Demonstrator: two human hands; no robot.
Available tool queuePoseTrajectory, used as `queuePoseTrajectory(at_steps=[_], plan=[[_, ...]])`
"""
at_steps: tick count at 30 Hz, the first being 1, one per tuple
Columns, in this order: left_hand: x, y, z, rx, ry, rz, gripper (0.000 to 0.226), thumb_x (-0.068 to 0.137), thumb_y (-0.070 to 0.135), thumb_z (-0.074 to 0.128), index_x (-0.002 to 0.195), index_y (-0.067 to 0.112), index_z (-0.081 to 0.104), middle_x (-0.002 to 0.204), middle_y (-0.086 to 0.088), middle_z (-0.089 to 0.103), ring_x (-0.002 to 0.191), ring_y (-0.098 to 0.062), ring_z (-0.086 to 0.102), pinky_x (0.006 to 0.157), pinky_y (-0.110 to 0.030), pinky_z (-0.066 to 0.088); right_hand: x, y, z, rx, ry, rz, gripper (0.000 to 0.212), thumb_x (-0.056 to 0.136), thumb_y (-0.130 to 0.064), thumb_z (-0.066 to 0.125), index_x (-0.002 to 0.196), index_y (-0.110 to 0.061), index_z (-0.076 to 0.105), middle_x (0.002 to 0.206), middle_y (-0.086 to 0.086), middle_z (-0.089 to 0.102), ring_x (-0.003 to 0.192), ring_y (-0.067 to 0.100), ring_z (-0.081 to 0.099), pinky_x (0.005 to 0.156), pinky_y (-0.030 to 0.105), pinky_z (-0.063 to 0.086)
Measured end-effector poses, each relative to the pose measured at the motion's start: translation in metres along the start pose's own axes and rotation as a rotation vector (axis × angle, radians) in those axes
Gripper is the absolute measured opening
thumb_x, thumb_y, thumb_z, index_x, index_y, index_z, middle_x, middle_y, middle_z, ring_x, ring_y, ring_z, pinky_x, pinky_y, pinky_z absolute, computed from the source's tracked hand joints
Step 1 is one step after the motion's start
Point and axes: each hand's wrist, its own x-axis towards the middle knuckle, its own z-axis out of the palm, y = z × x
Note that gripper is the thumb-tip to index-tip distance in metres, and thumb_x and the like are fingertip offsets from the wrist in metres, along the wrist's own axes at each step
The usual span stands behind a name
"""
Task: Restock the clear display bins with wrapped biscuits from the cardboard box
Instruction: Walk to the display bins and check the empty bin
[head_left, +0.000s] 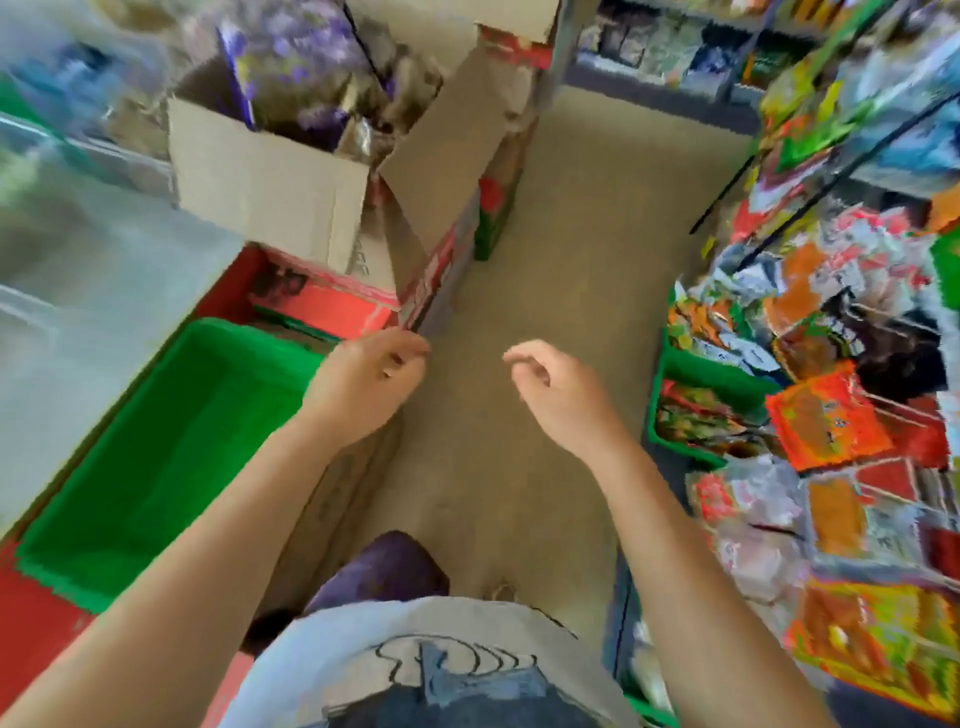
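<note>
An open cardboard box (270, 192) stands at the upper left, its flaps up, with purple and brownish wrapped packets (311, 78) inside. Both my hands hang over the aisle floor below it. My left hand (366, 387) has its fingers loosely curled and holds nothing that I can see. My right hand (558, 392) is likewise loosely curled and empty. The clear display bins (78, 270) show only as a blurred pale mass along the left edge. The whole view is smeared by motion.
A green plastic tray (156, 452) lies at the lower left beside red-printed cartons (441, 260). Shelves crowded with bright snack packets (831, 415) fill the right side. A tan floor aisle (571, 234) runs between them. My purple shoe (384, 571) is below.
</note>
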Motion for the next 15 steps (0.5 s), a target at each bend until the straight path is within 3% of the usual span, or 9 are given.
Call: queuePoseTrajectory(at_steps=[3,6,8,11,15], plan=[[0.054,-0.005,-0.012,0.020,0.181,-0.015,0.028,0.086,0.041,0.058,0.111,0.035,0.070,0.109,0.007,0.069,0.097,-0.019,0.066,0.086,-0.038,0.055,0.076,-0.021,-0.008,-0.052,-0.088,-0.070,0.027,0.104,-0.019,0.045,0.124,-0.024,0.063,0.099,-0.012,0.061,0.083,-0.007,0.054,0.066,0.000,0.037],[0.121,-0.012,-0.029,0.099,0.347,0.059,0.039,0.087,0.033,0.056,0.121,0.021,0.068,0.129,0.000,0.060,0.116,-0.018,0.053,0.093,-0.030,0.042,0.150,-0.036,-0.006,-0.094,-0.130,-0.138,0.024,0.104,-0.024,0.046,0.120,-0.028,0.063,0.102,-0.011,0.062,0.090,0.001,0.059,0.075,0.014,0.047],[0.169,-0.015,-0.044,0.114,0.424,0.090,0.040,0.087,0.029,0.058,0.125,0.017,0.066,0.133,-0.004,0.057,0.124,-0.022,0.048,0.100,-0.034,0.037,0.200,-0.051,-0.007,-0.112,-0.131,-0.172,0.024,0.104,-0.024,0.047,0.120,-0.027,0.065,0.105,-0.010,0.062,0.088,0.002,0.059,0.076,0.023,0.050],[0.239,-0.023,-0.071,0.197,0.441,0.109,0.046,0.088,0.035,0.057,0.130,0.018,0.061,0.139,-0.006,0.054,0.133,-0.030,0.044,0.110,-0.051,0.037,0.266,-0.078,-0.014,-0.129,-0.144,-0.214,0.023,0.104,-0.024,0.048,0.120,-0.026,0.065,0.111,-0.013,0.060,0.090,-0.007,0.056,0.071,0.010,0.045],[0.334,-0.020,-0.106,0.323,0.419,0.083,0.050,0.092,0.034,0.062,0.139,0.019,0.054,0.152,-0.009,0.044,0.146,-0.032,0.030,0.120,-0.056,0.019,0.351,-0.110,-0.028,-0.146,-0.092,-0.272,0.023,0.102,-0.023,0.051,0.120,-0.027,0.065,0.118,-0.012,0.057,0.098,-0.006,0.057,0.079,0.009,0.047]])
